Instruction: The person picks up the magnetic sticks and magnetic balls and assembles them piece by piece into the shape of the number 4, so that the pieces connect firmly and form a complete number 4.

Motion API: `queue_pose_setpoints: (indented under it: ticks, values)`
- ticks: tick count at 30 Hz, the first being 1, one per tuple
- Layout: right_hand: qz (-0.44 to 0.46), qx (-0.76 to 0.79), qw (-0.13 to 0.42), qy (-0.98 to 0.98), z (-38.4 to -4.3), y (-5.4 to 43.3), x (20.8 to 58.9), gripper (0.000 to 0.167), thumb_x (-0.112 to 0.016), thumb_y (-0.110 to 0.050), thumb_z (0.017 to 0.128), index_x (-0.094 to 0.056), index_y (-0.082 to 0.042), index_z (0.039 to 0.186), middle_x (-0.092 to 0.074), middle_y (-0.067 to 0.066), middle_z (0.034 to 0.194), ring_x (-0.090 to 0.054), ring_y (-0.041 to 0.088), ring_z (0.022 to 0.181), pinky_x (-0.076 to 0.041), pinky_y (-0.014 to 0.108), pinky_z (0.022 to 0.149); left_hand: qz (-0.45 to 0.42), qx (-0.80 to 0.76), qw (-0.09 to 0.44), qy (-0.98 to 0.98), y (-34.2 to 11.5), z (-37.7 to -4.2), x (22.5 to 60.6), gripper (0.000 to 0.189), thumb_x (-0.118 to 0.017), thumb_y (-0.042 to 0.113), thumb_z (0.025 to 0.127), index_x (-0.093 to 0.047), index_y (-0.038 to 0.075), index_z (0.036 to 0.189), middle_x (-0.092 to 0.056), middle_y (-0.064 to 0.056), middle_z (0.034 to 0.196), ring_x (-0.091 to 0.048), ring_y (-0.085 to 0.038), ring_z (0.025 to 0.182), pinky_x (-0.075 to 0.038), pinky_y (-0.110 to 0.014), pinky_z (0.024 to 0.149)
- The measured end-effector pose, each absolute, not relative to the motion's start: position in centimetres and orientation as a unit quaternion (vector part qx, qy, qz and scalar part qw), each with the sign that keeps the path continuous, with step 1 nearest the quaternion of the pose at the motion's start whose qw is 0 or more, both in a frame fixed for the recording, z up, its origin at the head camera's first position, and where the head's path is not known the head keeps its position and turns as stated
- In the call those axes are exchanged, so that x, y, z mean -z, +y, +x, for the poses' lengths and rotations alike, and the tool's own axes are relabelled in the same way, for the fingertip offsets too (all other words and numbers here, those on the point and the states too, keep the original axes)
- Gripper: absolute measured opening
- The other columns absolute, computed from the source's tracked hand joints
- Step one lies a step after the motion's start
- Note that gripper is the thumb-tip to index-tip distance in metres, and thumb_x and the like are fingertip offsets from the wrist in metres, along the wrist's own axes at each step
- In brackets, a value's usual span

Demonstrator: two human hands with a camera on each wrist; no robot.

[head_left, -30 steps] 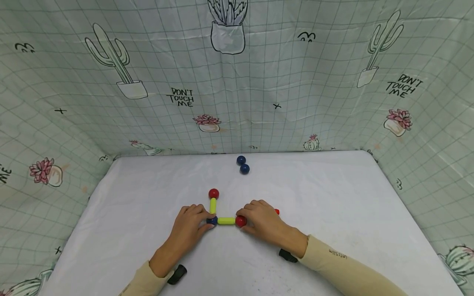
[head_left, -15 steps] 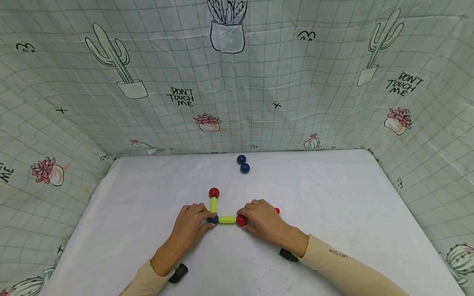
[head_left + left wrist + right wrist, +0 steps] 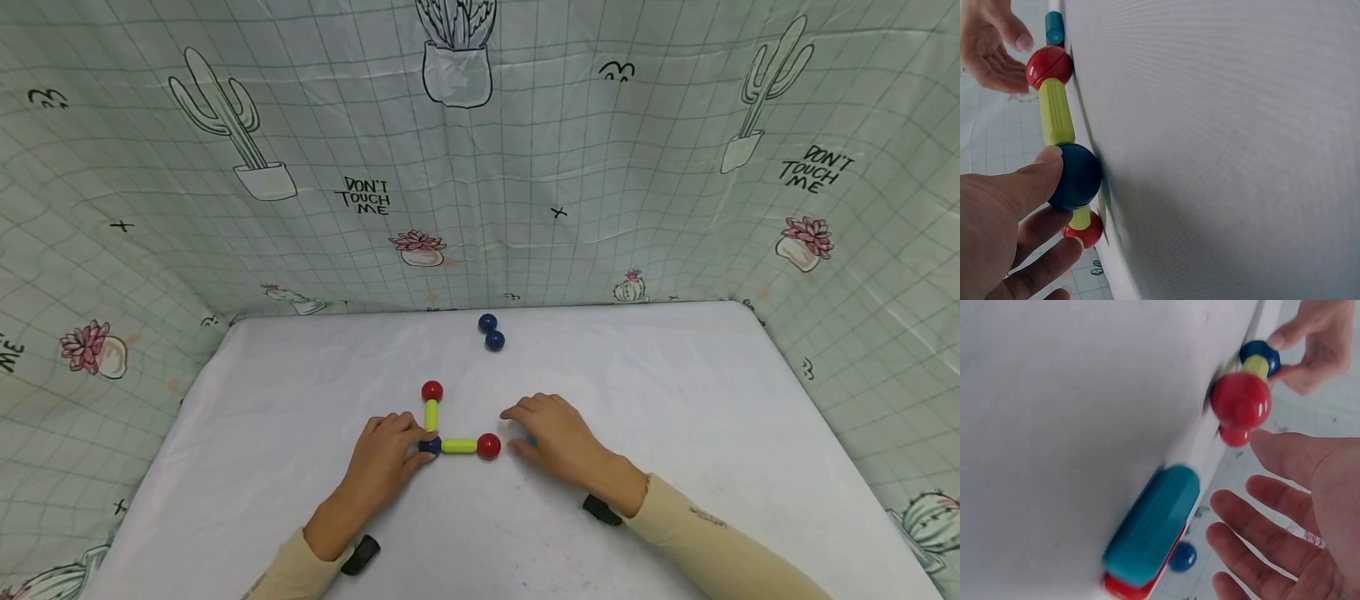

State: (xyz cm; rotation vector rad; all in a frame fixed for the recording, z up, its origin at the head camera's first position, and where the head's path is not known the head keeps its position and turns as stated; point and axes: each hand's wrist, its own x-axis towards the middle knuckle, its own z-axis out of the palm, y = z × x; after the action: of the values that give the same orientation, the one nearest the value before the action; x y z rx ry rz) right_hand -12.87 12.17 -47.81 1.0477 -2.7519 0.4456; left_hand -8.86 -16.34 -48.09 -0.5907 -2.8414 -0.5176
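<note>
An L-shaped build of magnetic balls and rods lies on the white table. Its corner is a dark blue ball (image 3: 1079, 178), pinched between thumb and fingers of my left hand (image 3: 386, 454). One yellow-green rod (image 3: 459, 447) runs right to a red ball (image 3: 489, 446); another yellow-green rod (image 3: 431, 415) runs away to a second red ball (image 3: 432, 391). My right hand (image 3: 558, 437) hovers just right of the nearer red ball, apart from it, fingers loosely spread and holding nothing. Beside it lies a teal rod (image 3: 1154, 528) with a red piece (image 3: 1125, 587) against it, mostly hidden in the head view.
Two loose dark blue balls (image 3: 491, 332) sit together near the table's back edge. A white cloth (image 3: 315, 375) covers the table. Behind and at the sides hangs a curtain (image 3: 510, 167) printed with cacti and a grid.
My right hand has let go of the red ball and drawn back to the right, over the teal rod. The left hand keeps its pinch on the blue ball.
</note>
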Motion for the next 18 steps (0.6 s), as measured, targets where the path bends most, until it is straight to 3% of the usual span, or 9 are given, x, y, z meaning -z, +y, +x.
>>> queue_pose_setpoints:
  ticks: [12,18]
  values:
    - [0.311,-0.177,0.094,-0.929,-13.7,15.3,48.4,0.026,-0.088,-0.009,0.086,-0.078,-0.007,0.11,-0.077,0.004,0.102,-0.069,0.023,0.09,-0.057,0.042,0.083,-0.2,0.175,0.096,-0.959,-16.4,-8.9,48.2,0.028,-0.091,0.019,0.082,-0.084,0.014,0.108,-0.063,0.004,0.088,-0.06,-0.018,0.086,-0.048,-0.041,0.09]
    - [0.291,-0.171,0.075,-0.938,-14.0,16.3,48.6,0.023,-0.087,-0.01,0.087,-0.079,-0.006,0.108,-0.078,0.005,0.101,-0.071,0.025,0.091,-0.058,0.045,0.086,-0.199,0.175,0.096,-0.96,-16.4,-8.8,48.2,0.028,-0.091,0.019,0.082,-0.084,0.014,0.108,-0.063,0.004,0.089,-0.061,-0.018,0.086,-0.047,-0.04,0.09]
